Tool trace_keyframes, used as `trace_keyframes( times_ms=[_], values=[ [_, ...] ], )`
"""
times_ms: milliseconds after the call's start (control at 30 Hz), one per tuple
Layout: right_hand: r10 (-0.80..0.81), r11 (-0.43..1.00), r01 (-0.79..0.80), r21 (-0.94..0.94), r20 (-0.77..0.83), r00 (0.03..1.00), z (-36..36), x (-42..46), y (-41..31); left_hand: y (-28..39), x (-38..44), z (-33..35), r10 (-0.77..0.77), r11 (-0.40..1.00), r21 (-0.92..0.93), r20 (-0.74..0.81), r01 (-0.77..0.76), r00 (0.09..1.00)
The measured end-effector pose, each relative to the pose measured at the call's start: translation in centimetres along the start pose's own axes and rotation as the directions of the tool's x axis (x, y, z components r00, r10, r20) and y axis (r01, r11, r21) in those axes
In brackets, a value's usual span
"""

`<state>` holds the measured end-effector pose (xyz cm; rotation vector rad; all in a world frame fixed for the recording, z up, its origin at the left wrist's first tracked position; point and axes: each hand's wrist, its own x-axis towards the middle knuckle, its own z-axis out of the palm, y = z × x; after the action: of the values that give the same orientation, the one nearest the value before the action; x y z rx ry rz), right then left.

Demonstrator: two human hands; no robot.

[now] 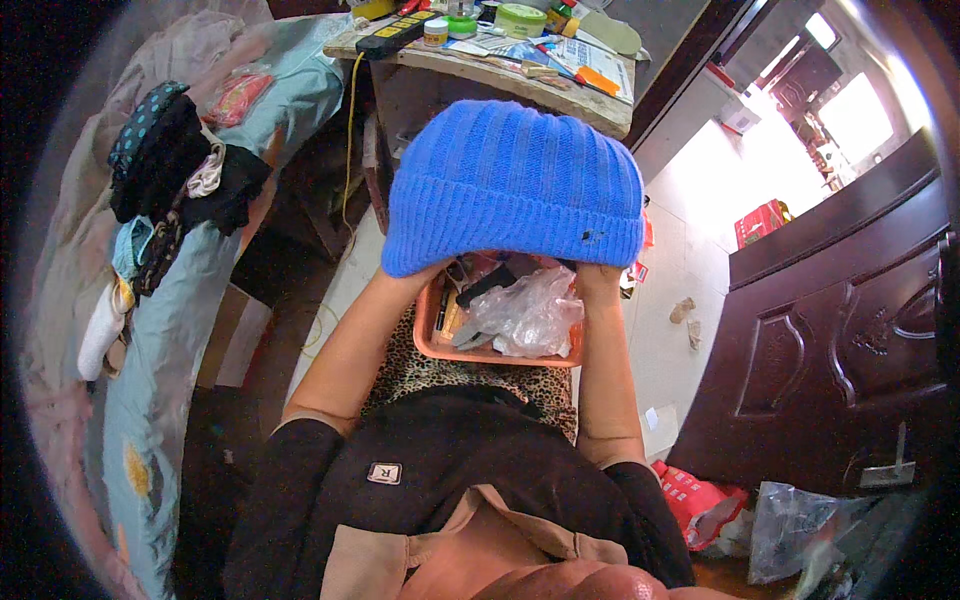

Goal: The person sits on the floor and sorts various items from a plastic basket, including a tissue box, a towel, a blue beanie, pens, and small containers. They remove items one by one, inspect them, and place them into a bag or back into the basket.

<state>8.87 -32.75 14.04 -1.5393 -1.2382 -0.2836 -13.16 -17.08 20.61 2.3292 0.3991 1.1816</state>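
A blue ribbed knit beanie with a folded cuff is stretched wide in front of me, its opening towards my body. Both my hands are inside it. Only the wrist of my left hand shows at the right end of the cuff, and only the wrist of my right hand at the left end. The knit hides all my fingers. A small dark mark is on the cuff near my left hand. Below the beanie, an orange plastic basket holds a crumpled clear plastic bag and dark items.
A worn table with jars, a power strip and papers stands beyond the beanie. At left is a bed with a pile of clothes. A dark carved door stands at right, with plastic bags near its foot.
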Motion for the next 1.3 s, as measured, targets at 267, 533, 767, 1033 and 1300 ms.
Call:
trace_keyframes(
  times_ms=[267,533,767,1033,1300],
  values=[
    [-0.045,0.992,0.051,-0.114,0.055,0.997,-1.9,-0.3,-2.6,-1.4,-1.0,0.1,0.129,0.980,0.152,-0.005,-0.127,0.992],
    [-0.019,0.995,0.024,-0.092,0.055,0.998,-1.5,-0.3,-3.8,0.0,-1.6,0.1,0.167,0.983,0.056,0.087,-0.172,0.982],
    [0.204,0.955,-0.287,0.070,0.544,0.814,-1.8,-0.2,-11.3,3.7,0.2,-1.8,-0.115,0.966,-0.215,0.146,0.145,0.983],
    [0.188,0.981,-0.114,-0.158,0.605,0.774,-8.8,3.7,-11.7,1.7,1.6,-6.3,-0.374,0.884,-0.365,-0.175,0.293,0.911],
    [0.036,0.883,0.397,-0.249,0.881,0.471,-2.9,-1.9,-7.8,0.9,-2.4,-8.1,-0.567,0.727,-0.569,-0.181,0.384,0.804]
  ],
)
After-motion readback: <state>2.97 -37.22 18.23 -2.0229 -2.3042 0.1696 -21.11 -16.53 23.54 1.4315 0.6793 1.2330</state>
